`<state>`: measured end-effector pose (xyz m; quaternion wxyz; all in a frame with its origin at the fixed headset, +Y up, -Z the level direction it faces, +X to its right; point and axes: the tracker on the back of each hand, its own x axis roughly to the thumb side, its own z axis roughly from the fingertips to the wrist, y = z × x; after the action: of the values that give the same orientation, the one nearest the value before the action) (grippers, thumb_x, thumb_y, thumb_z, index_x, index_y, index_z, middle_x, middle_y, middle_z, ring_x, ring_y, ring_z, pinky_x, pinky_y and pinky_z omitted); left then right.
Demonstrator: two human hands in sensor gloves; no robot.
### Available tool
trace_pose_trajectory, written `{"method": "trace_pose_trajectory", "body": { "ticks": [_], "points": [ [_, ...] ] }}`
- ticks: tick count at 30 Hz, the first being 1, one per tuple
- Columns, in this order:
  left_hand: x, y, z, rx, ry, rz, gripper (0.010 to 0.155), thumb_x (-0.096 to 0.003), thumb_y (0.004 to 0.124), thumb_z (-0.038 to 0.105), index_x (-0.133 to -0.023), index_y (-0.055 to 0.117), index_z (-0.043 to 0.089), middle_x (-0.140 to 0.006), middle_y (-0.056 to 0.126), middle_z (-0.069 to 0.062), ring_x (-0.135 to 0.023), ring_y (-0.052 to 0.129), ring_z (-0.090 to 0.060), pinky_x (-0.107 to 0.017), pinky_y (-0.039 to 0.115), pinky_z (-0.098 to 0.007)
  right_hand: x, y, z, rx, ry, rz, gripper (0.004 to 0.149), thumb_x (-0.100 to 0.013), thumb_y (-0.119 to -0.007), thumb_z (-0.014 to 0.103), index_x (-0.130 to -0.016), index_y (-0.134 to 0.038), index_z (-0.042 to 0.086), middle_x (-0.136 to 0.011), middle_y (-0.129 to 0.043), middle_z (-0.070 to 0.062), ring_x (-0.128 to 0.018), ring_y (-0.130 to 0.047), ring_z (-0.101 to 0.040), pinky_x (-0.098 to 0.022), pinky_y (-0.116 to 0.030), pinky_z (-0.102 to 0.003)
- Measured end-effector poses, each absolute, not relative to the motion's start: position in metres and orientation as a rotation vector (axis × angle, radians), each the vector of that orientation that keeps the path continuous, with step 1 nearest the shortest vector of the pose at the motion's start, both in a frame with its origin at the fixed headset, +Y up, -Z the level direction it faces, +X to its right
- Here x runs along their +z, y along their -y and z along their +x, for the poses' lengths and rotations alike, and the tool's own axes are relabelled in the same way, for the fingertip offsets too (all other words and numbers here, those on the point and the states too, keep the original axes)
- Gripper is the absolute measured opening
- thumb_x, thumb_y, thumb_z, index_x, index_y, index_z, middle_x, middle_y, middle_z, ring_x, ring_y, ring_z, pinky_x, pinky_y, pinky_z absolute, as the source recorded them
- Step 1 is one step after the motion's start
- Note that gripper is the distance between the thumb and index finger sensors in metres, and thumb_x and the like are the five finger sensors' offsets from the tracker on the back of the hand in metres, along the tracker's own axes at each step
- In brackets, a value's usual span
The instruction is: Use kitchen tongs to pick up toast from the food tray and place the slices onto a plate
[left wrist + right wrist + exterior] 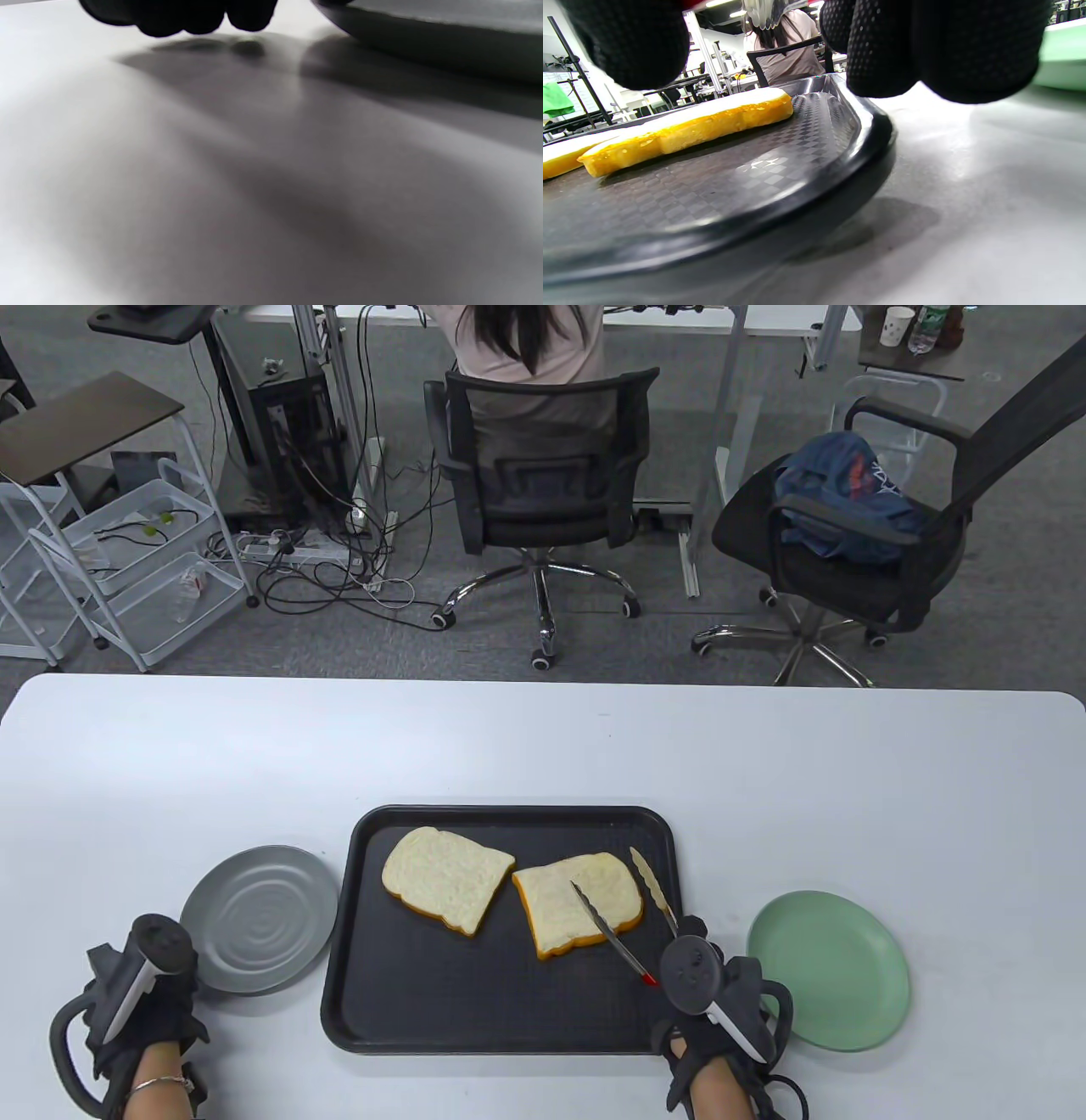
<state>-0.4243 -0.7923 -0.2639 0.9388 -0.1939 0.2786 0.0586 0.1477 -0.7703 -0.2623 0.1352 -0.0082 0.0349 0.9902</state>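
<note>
we have 2 slices of toast lying flat on the black tray, and both look light, soft and a little crumbly, so we judge they will sag or tear if squeezed hard; the firmer golden crust edge seems the best place to bite, with one tong arm slid under and one on top. the right slice sits near the tray's middle-right, the left slice a bit farther and to the left, the two almost touching at a corner. our right hand sits at the tray's near right corner and grips the tongs by their near end, fingers curled round the handle as the right wrist view suggests; the arms of the tongs are spread, the left arm lying over the right slice's right half, the right arm just off its right edge over bare tray. so the right slice is just beyond that hand, and the green plate lies just to the hand's right. our left hand rests on the table at the near left, touching nothing we can see, fingers loosely curled, just beside the grey plate and well apart from both slices.
</note>
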Motion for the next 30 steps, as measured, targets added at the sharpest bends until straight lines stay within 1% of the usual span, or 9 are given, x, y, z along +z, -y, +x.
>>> {"method": "trace_pose_trajectory", "body": {
  "ticks": [6,10,15,21,25,30],
  "points": [
    [-0.271,0.792,-0.413,0.108,-0.541,-0.369,0.061,-0.0743,0.054,0.048,-0.119,0.056,0.006,-0.11,0.061,-0.027,-0.093,0.068,-0.048,-0.074,0.066,-0.058,-0.262,0.771,0.146,2.873,-0.112,-0.018,0.104,-0.031,-0.085,0.058,-0.094,-0.036,-0.008,-0.075,-0.069,-0.033,-0.043,-0.087,-0.042,-0.028,-0.083,-0.049],
    [-0.275,0.792,-0.407,0.123,-0.544,-0.341,0.058,-0.074,0.057,0.047,-0.114,0.062,0.005,-0.1,0.072,-0.021,-0.085,0.078,-0.04,-0.069,0.072,-0.052,-0.262,0.771,0.146,2.872,-0.114,-0.021,0.103,-0.031,-0.085,0.058,-0.094,-0.036,-0.008,-0.075,-0.069,-0.034,-0.043,-0.087,-0.042,-0.028,-0.082,-0.049],
    [-0.276,0.793,-0.407,0.201,-0.591,-0.311,0.054,-0.0738,0.06,0.044,-0.107,0.068,0.003,-0.086,0.082,-0.013,-0.07,0.087,-0.03,-0.059,0.08,-0.045,-0.263,0.771,0.146,2.875,-0.123,-0.024,0.104,-0.031,-0.085,0.058,-0.094,-0.035,-0.008,-0.076,-0.069,-0.034,-0.044,-0.087,-0.042,-0.028,-0.082,-0.049],
    [-0.274,0.792,-0.412,0.276,-0.62,-0.296,0.052,-0.0742,0.059,0.042,-0.106,0.067,0.002,-0.084,0.083,-0.01,-0.067,0.089,-0.025,-0.055,0.083,-0.04,-0.263,0.771,0.146,2.875,-0.126,-0.028,0.104,-0.031,-0.085,0.058,-0.094,-0.035,-0.008,-0.075,-0.069,-0.034,-0.043,-0.087,-0.042,-0.028,-0.082,-0.049],
    [-0.268,0.787,-0.418,0.368,-0.68,-0.185,0.05,-0.0738,0.059,0.038,-0.105,0.065,0.0,-0.086,0.087,-0.01,-0.068,0.096,-0.025,-0.055,0.089,-0.037,-0.263,0.771,0.146,2.874,-0.132,-0.029,0.104,-0.031,-0.085,0.058,-0.094,-0.035,-0.008,-0.075,-0.069,-0.034,-0.043,-0.087,-0.042,-0.028,-0.082,-0.049],
    [-0.262,0.787,-0.43,0.556,-0.706,-0.137,0.051,-0.0731,0.057,0.033,-0.105,0.058,-0.006,-0.084,0.091,-0.011,-0.062,0.104,-0.018,-0.047,0.097,-0.027,-0.263,0.771,0.146,2.869,-0.127,-0.027,0.103,-0.031,-0.085,0.058,-0.094,-0.036,-0.008,-0.075,-0.069,-0.034,-0.043,-0.087,-0.042,-0.028,-0.082,-0.049]
  ]
}}
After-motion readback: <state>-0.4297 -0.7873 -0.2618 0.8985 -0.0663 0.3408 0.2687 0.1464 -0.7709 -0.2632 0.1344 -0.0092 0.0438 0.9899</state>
